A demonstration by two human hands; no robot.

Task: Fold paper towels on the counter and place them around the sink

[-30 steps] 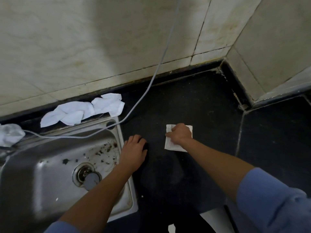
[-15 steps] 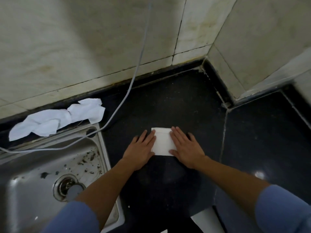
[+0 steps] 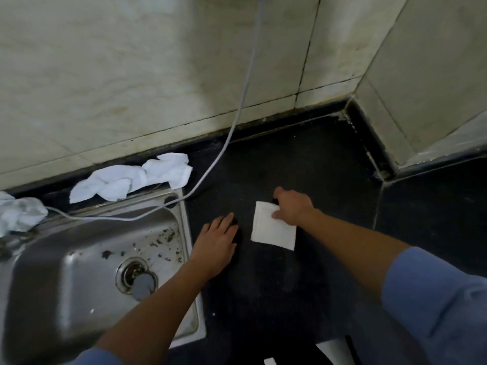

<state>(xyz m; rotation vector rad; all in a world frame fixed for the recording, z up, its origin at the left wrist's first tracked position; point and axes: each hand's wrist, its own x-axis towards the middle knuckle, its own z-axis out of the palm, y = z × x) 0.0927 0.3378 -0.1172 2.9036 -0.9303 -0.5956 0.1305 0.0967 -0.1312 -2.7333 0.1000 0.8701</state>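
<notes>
The folded white paper towel [image 3: 272, 231] lay on the black stone tabletop [image 3: 303, 159], right of the stainless steel sink [image 3: 185, 233]; folding looked finished to me; next, lift it unopened to the sink's edge; my right hand [image 3: 293, 208] pinched its far corner; my left hand [image 3: 216, 245] lay flat, fingers straight; half a second earlier both palms pressed it.

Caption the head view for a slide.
Right hand holds folded towel on counter; left hand rests beside sink.

Beige tiled walls [image 3: 131, 75] meet a black countertop [image 3: 303, 159].
</notes>
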